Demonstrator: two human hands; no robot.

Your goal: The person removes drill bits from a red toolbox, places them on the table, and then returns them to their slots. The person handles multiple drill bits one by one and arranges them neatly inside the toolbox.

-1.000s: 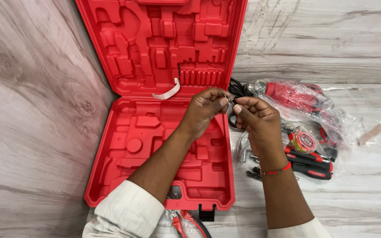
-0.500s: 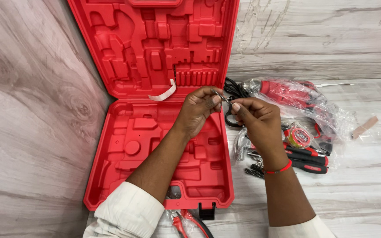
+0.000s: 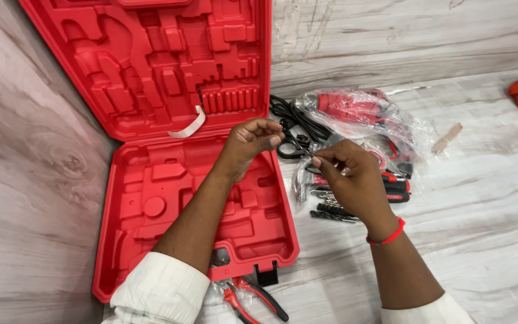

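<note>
Red case [image 3: 169, 198] open | my left hand [image 3: 250, 141] and right hand [image 3: 346, 174] close together beside it, pinching something tiny | it may slip and roll under the bagged tools [image 3: 361, 129]

The hands came apart: the right hand [image 3: 349, 174] drew down and rightward, away from the left hand [image 3: 253, 141].

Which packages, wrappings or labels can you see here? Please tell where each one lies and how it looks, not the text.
Open red tool case: left, lid up, moulded empty slots.
Clear plastic bag: right of the case, wrapped around a red drill.
White strip: curled, at the hinge of the case.
Clear wrapping: bottom edge, around red-handled pliers.
No screens or signs.
</note>
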